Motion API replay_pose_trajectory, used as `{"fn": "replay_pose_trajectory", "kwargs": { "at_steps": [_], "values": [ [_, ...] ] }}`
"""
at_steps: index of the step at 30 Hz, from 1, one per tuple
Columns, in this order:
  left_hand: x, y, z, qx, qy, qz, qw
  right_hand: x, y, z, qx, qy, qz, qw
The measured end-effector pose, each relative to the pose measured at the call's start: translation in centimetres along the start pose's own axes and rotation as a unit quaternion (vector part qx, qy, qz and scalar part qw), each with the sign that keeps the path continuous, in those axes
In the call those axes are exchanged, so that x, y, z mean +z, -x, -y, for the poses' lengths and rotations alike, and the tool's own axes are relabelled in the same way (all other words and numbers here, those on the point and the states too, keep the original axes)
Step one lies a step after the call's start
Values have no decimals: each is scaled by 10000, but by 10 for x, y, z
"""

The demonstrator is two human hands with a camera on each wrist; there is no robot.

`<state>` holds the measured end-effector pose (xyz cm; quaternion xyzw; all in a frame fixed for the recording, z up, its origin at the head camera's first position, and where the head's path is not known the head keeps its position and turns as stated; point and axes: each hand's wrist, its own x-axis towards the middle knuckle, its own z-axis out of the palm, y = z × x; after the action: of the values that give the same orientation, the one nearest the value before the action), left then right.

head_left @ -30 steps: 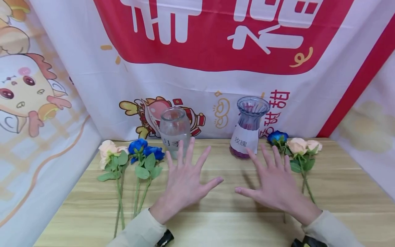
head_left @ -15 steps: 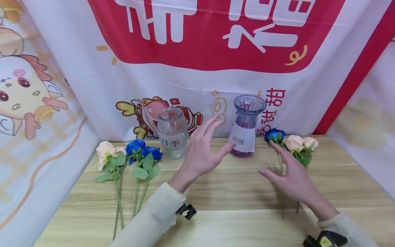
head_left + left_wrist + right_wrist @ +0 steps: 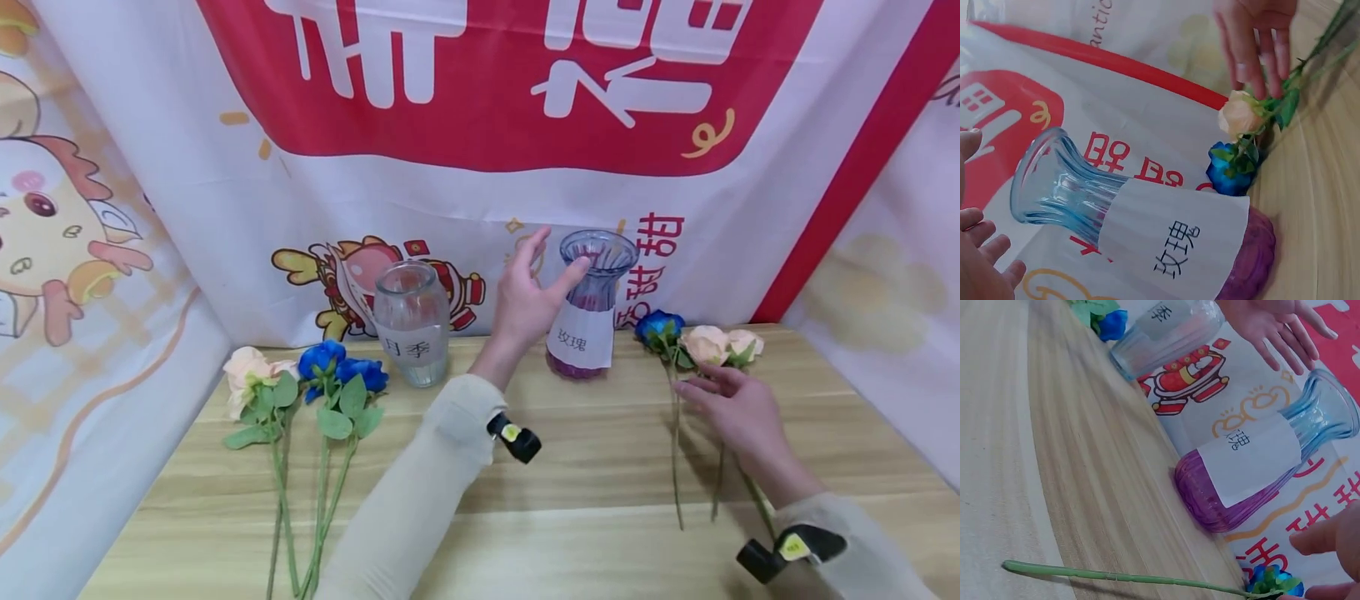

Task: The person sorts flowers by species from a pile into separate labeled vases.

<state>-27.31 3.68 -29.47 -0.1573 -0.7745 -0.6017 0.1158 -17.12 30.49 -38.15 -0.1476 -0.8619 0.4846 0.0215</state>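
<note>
My left hand (image 3: pixel 523 300) is raised at the left side of a flared glass vase (image 3: pixel 581 329) with a purple base and a white paper label. Its fingers are spread, and the thumb overlaps the rim in the head view. To the right, my right hand (image 3: pixel 742 417) reaches over pale peach roses (image 3: pixel 707 343) on the table, fingertips right at the flower heads. A blue rose (image 3: pixel 660 327) lies just left of them, its stem (image 3: pixel 1116 576) pointing towards the front. In the left wrist view the right fingers (image 3: pixel 1249 65) hang nearly straight over a peach bloom.
A rounded clear glass vase (image 3: pixel 412 321) with a label stands left of my left forearm. Peach roses (image 3: pixel 251 375) and blue roses (image 3: pixel 360 375) lie on the left of the wooden table (image 3: pixel 585 500). A printed cloth (image 3: pixel 480 200) hangs close behind the vases.
Both hands were spread over the middle of the table. The left has moved up and right to the flared vase; the right has moved right and down to the peach roses.
</note>
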Motion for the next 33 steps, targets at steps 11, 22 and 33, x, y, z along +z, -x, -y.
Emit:
{"fn": "replay_pose_trajectory", "kwargs": {
  "at_steps": [11, 22, 33],
  "values": [
    [28, -24, 0, -969, 895, -2, 9913, 1, -13, -7, 450, 67, 378, 9982],
    [34, -27, 4, -906, 1088, 95, 9899, 1, -26, -17, 673, -768, 567, 9932],
    [36, -26, 5, -919, 1168, 77, 9889, 6, -35, -20, 1165, -2273, 1082, 9608]
  ]
}}
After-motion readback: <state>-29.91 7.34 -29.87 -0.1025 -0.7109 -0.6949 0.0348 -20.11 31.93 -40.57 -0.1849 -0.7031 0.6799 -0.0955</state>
